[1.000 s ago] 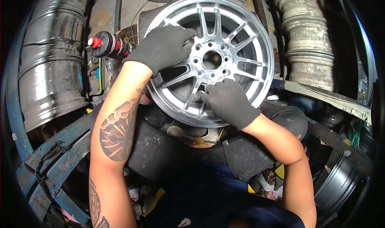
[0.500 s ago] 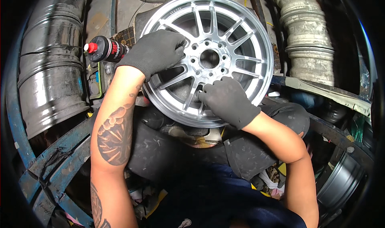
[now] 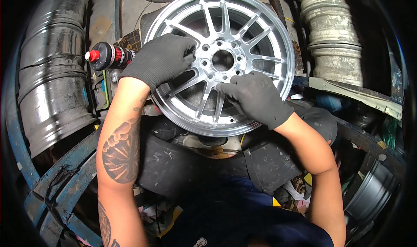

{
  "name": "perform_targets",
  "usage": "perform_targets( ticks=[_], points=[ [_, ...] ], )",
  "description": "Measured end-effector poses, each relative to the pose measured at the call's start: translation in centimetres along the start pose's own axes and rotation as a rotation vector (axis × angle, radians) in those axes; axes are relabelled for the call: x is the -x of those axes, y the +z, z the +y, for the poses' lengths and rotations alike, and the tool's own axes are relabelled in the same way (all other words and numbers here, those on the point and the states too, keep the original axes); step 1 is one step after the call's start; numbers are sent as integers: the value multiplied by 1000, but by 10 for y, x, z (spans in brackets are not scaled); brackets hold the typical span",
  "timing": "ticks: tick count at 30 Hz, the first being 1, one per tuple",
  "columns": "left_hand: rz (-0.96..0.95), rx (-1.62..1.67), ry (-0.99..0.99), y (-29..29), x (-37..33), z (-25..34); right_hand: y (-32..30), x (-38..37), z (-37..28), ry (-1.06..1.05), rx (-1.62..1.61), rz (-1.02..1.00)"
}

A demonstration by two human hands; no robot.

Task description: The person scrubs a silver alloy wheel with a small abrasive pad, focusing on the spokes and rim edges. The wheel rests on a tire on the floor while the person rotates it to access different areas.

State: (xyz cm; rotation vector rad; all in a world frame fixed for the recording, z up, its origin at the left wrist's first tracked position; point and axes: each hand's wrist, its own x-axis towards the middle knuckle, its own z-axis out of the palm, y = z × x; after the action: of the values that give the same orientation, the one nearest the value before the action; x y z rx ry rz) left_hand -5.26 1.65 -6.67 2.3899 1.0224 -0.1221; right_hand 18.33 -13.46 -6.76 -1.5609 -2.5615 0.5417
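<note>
A shiny silver multi-spoke alloy wheel (image 3: 210,112) lies face up before me, its round hub hole ringed by several bolt holes. My left hand (image 3: 163,60), in a dark grey knit glove, is closed on a spoke at the wheel's left side. Lower right of the hub, my right hand (image 3: 259,95), gloved the same, has its fingers curled with the tips on a spoke beside the bolt holes. Whatever those fingers may pinch is hidden. Close to my left wrist lies a black bottle (image 3: 108,56) with a red and white cap.
Stacked glossy dark wheel barrels (image 3: 54,90) line the left side. Dull, pale worn rims (image 3: 334,42) stand at the right. Blue metal frame bars (image 3: 65,164) cross at lower left, and another grey rim (image 3: 371,190) sits lower right.
My right hand has moved up and slightly right, from the lower spokes toward the hub. My left hand keeps its grip on the wheel. The whole view has shifted slightly.
</note>
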Motion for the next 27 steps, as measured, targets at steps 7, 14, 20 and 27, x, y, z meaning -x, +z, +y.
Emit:
perform_targets(
  ticks=[7,14,20,27],
  points=[
    [-76,-104,-80,-8,1,17,-5,5,7,112,-69,-2],
    [-103,-67,-80,-4,3,11,-24,2,-2,102,-150,41],
    [-159,-84,-95,-2,2,7,-22,3,9,53,-131,108],
    [-128,-92,-106,2,3,4,-23,0,13,92,-82,117]
  ],
)
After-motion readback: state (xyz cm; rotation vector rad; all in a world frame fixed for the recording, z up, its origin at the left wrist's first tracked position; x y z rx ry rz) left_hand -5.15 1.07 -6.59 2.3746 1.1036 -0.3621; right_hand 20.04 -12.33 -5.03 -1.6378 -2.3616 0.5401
